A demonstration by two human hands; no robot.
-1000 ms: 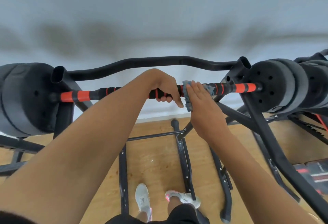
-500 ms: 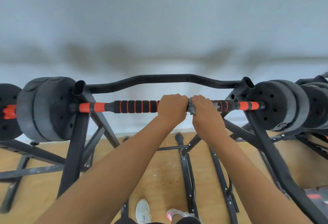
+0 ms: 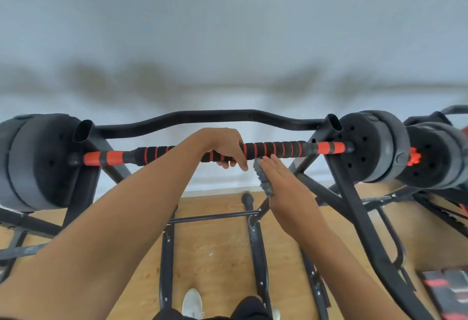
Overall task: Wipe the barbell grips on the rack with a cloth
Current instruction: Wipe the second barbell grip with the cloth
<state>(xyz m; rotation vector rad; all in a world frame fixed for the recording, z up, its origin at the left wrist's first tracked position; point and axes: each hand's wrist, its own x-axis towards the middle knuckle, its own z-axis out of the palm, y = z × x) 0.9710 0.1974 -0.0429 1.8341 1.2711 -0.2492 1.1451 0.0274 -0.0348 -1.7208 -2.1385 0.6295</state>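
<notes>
A barbell (image 3: 276, 149) with a black-and-orange ribbed foam grip lies across a black rack (image 3: 354, 193), with dark weight plates (image 3: 372, 147) at both ends. My left hand (image 3: 225, 146) is wrapped around the grip near its middle. My right hand (image 3: 281, 183) sits just below the bar, fingers extended, holding a grey cloth (image 3: 263, 179) against its palm. The cloth hangs under the grip, and only its top edge is near the bar.
A curved black bar (image 3: 202, 117) runs behind the barbell between the rack's uprights. Black frame tubes (image 3: 255, 243) cross the wooden floor (image 3: 215, 256) below. My white shoes (image 3: 192, 303) stand between them. A black-and-red object (image 3: 445, 292) lies at the lower right.
My right hand has come off the grip and dropped below it with the cloth, fingers now straightened. The left hand stays on the bar. The camera view shifted slightly.
</notes>
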